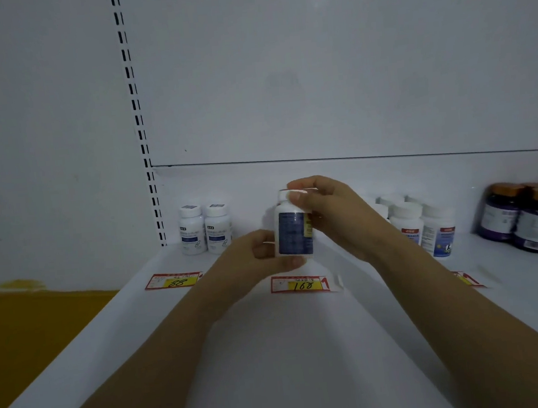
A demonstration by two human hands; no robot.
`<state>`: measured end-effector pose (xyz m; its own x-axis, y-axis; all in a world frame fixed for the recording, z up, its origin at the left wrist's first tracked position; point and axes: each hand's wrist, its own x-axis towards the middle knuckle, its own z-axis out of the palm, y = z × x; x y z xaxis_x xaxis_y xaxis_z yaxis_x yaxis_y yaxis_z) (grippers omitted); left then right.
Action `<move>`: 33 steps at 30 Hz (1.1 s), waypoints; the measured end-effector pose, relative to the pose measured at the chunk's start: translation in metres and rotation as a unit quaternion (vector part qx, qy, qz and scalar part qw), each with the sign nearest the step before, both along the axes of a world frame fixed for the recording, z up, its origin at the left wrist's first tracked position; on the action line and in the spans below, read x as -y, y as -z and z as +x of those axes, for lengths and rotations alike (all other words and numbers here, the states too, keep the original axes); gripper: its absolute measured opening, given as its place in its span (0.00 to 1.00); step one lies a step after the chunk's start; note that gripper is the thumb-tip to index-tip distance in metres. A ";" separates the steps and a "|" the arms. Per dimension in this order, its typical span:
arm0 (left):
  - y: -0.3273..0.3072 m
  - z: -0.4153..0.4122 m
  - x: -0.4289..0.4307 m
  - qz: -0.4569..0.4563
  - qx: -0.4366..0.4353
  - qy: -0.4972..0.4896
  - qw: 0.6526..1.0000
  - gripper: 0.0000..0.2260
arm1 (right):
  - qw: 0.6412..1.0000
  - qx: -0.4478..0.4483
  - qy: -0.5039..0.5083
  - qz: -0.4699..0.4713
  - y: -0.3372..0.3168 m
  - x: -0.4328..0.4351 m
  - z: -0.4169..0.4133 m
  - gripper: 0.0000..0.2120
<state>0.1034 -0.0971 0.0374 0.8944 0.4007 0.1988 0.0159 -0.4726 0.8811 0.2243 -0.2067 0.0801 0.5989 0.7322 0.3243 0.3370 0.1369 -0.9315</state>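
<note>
A white pill bottle [293,234] with a dark blue label is held upright above the white shelf [274,349]. My left hand [253,257] grips its lower part from the left, fingers curled under the base. My right hand [330,211] comes from the right and grips the white cap and upper body with thumb and fingers. The bottle's right side is hidden behind my right hand.
Two white bottles [205,229] stand at the shelf's back left. More white bottles [422,223] stand behind my right arm, and dark purple jars with orange lids [522,217] at the far right. Price tags reading 88 [175,280] and 168 [300,285] lie along the shelf.
</note>
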 end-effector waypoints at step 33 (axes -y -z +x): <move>-0.003 -0.002 0.001 0.070 0.057 -0.074 0.993 0.23 | 0.999 0.040 0.035 -0.006 0.010 -0.006 -0.002 0.22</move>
